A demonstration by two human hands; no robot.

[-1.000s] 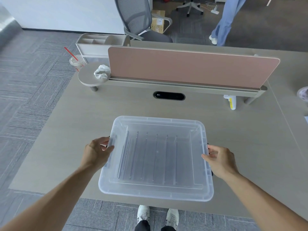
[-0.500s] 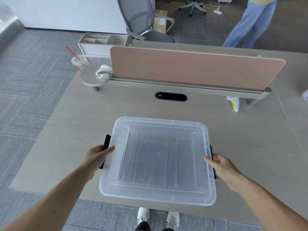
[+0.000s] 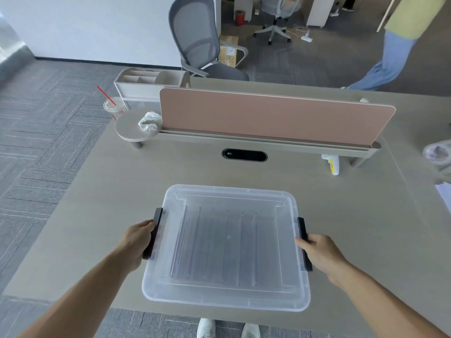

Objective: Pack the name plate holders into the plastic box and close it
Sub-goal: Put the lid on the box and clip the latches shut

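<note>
A clear plastic box with its lid on sits near the desk's front edge. Faint upright lines show through the lid; I cannot tell whether they are name plate holders or ribs. A black latch runs down the box's left side, and my left hand is closed around it. Another black latch is on the right side, with my right hand gripping its lower part.
A pink divider screen stands across the desk behind a cable slot. A white and yellow item lies under its shelf. Crumpled plastic, a cup with a red straw, a grey chair. A person walks at the back right.
Both hands slid from the lid's rim onto the black side latches, which have come into view. The person in the background walked to the right.
</note>
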